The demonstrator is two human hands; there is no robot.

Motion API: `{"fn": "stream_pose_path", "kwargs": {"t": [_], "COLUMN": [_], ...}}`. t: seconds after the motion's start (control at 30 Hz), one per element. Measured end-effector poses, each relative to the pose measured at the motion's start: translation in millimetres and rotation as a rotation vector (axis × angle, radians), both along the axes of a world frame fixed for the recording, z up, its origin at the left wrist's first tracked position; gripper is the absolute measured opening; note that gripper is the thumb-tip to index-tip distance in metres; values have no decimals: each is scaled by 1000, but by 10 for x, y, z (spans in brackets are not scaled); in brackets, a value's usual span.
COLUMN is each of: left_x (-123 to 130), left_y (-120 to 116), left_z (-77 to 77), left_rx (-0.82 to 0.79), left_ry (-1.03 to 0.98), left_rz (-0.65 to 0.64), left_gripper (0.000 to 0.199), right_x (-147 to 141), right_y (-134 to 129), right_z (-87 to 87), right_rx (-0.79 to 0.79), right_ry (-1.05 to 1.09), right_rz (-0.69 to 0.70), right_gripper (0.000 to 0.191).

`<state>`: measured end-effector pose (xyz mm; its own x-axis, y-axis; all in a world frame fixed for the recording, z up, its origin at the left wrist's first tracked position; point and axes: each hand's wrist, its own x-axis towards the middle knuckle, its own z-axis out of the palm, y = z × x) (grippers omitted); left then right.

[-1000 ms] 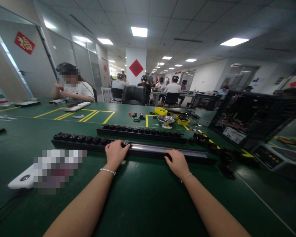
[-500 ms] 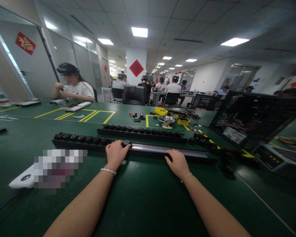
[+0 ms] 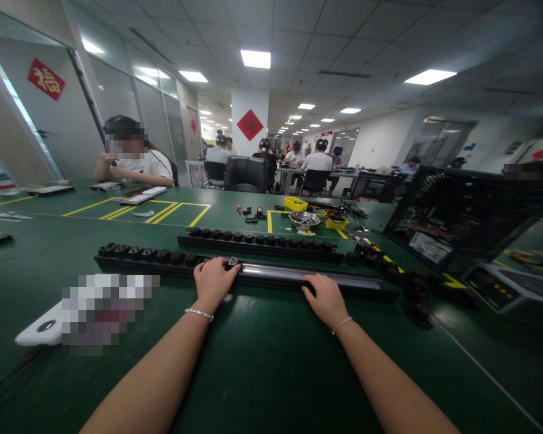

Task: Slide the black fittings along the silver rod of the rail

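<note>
Our left hand (image 3: 212,278) and right hand (image 3: 323,293) grip the near strip (image 3: 262,281) at twelve o'clock on the desk (image 3: 262,361), black modules (image 3: 149,254) filling its nine-o'clock part, shiny channel (image 3: 280,272) exposed toward three, its long axis running nearly nine to three, level with no clear front end.

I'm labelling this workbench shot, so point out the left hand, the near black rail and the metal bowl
Left hand (image 3: 212,282): head view, on the back of the hand.
Near black rail (image 3: 276,273): head view, on its bare stretch between the hands.
Metal bowl (image 3: 304,224): head view, on its front wall.
</note>
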<state>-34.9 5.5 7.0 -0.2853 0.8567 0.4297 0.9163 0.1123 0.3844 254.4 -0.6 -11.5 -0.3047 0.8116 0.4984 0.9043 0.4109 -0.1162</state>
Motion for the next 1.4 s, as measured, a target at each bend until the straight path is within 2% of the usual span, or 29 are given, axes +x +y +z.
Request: {"fn": "stream_pose_path", "kwargs": {"t": [1.4], "left_x": [-8], "left_y": [23], "left_z": [-12], "left_rx": [-26], "left_ry": [-31], "left_rz": [-9], "left_gripper": [41], "right_x": [8], "right_y": [0], "right_z": [6], "right_rx": [-6], "right_ry": [1], "right_rz": [3], "right_gripper": [18]}}
